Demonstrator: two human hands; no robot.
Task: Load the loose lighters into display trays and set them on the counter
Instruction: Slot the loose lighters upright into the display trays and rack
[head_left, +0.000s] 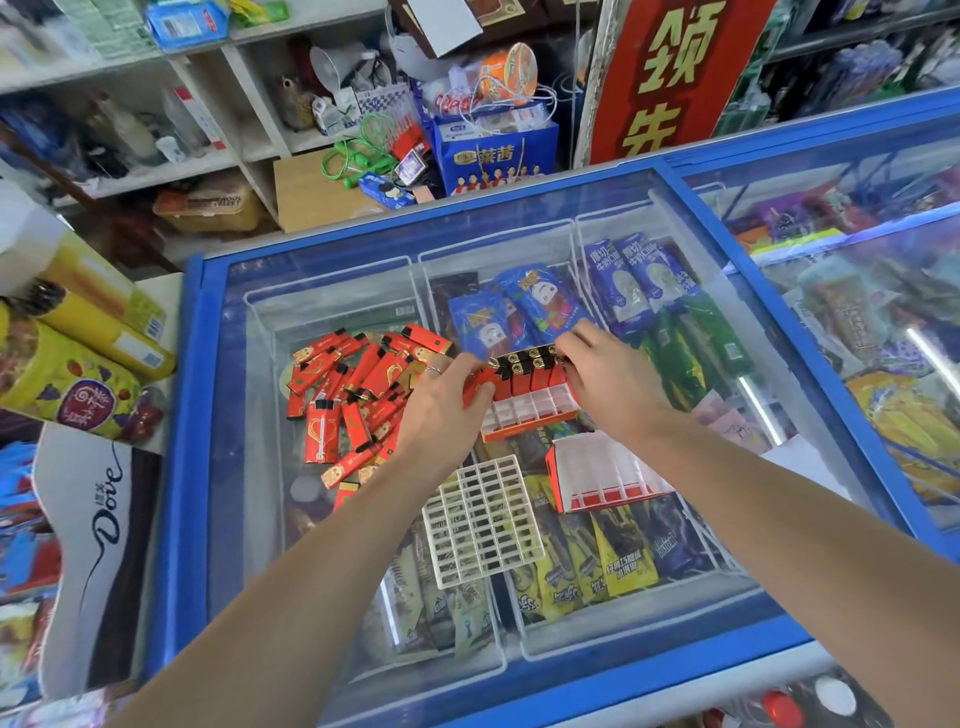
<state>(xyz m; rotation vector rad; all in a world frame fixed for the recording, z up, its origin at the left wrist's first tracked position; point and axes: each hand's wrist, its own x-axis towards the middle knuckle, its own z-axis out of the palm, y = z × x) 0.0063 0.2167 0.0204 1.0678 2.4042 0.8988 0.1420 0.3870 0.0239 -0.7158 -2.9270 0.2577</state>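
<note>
A pile of loose red lighters (353, 389) lies on the freezer's glass lid (249, 415), left of centre. An orange display tray (535, 410) with white slots sits in the middle; several lighters (524, 371) stand upright in its back rows. My left hand (441, 410) grips the tray's left end together with a red lighter. Over the tray's right end, my right hand (613, 379) has its fingertips closed on the standing lighters. A second red and white tray (602, 478) lies without lighters nearer to me. A white plastic grid insert (483, 519) rests beside it.
The blue-framed freezer (176, 467) holds ice cream packets under the glass. A second freezer (857, 312) adjoins on the right. Yellow boxes (78, 364) and a Dove display (104, 519) stand at the left. Cluttered shelves (234, 130) rise behind.
</note>
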